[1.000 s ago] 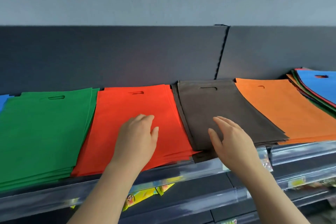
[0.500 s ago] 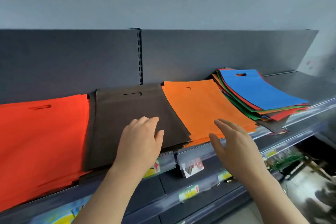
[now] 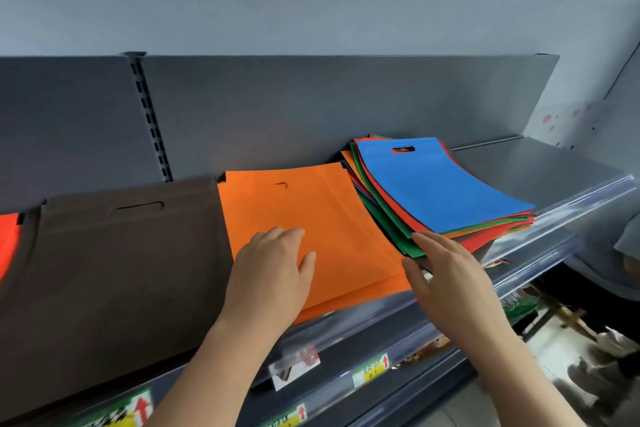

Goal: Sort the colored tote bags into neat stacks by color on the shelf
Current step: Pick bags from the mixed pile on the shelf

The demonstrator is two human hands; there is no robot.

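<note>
Bags are lying in sorted piles along the shelf (image 3: 540, 166): a sliver of the red stack (image 3: 8, 239) is showing at far left, the brown stack (image 3: 121, 270) is sitting beside it, and the orange stack (image 3: 311, 204) is lying next. Just right of that, the mixed pile (image 3: 391, 220), topped by a blue bag (image 3: 433, 184), is fanning out askew and lying over the orange stack's right edge.

The left grip (image 3: 273, 267) is spreading flat and open over the orange stack, holding nothing. The right grip (image 3: 446, 274) is likewise open, fingers straight, reaching at the mixed pile's near corner; whether it is touching is unclear.

These bags are looking thin, light and floppy, and likely to slide on one another. Pinching the blue bag by its near edge or corner, while steadying the rest, is seeming the safest hold.
</note>
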